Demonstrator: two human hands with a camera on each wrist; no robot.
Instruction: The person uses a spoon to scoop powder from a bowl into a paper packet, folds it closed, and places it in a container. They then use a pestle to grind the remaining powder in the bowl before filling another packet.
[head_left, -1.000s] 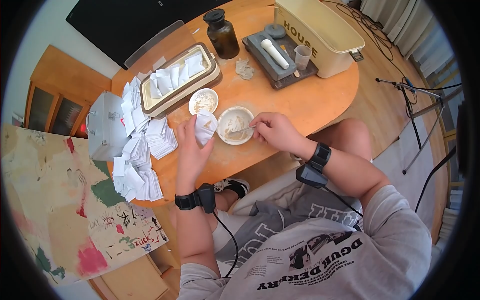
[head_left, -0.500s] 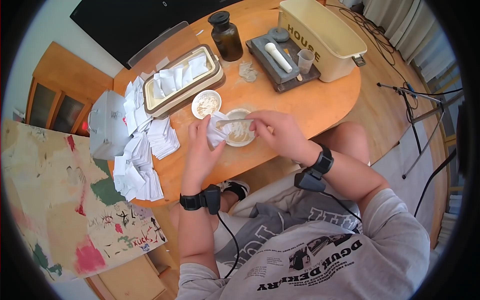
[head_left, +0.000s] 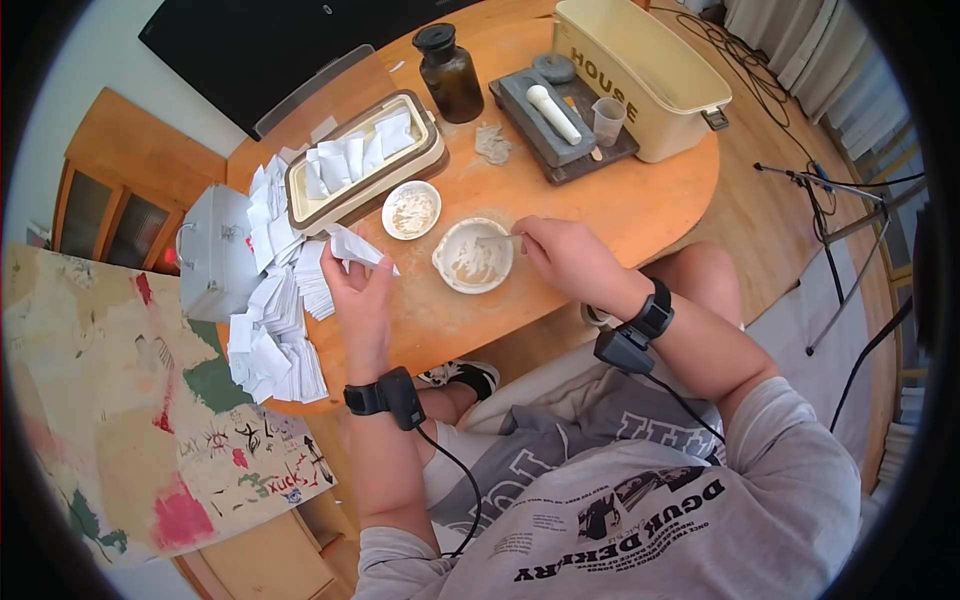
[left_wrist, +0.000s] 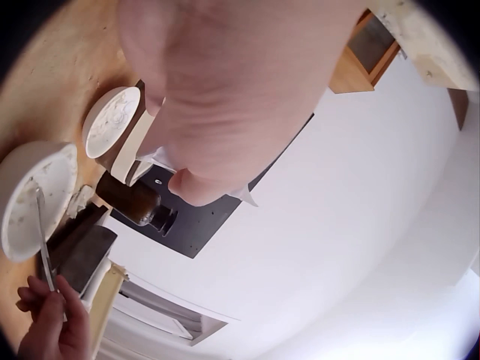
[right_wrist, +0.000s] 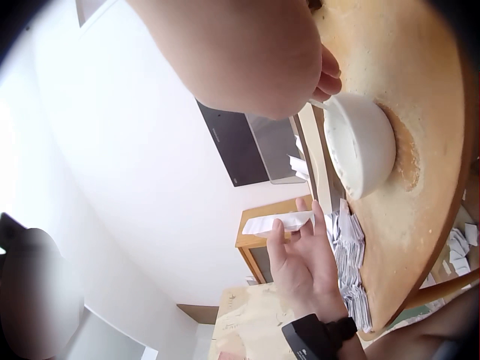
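Viewing from the head camera, I find a folded white paper (head_left: pixel 352 247) left of centre, pinched by the left hand (head_left: pixel 365 305). At centre, the right hand (head_left: pixel 572 262) grips a thin tool (left_wrist: pixel 45 251) over a white bowl (head_left: pixel 474 289). The left wrist view shows its tip inside; the right wrist view shows the paper's pleats.

Seemingly a home room: wooden cabinet (head_left: pixel 140 150) left of the left hand (head_left: pixel 362 300), curtains (head_left: pixel 795 45) and wood floor (head_left: pixel 745 165) beyond the right hand (head_left: pixel 575 262).
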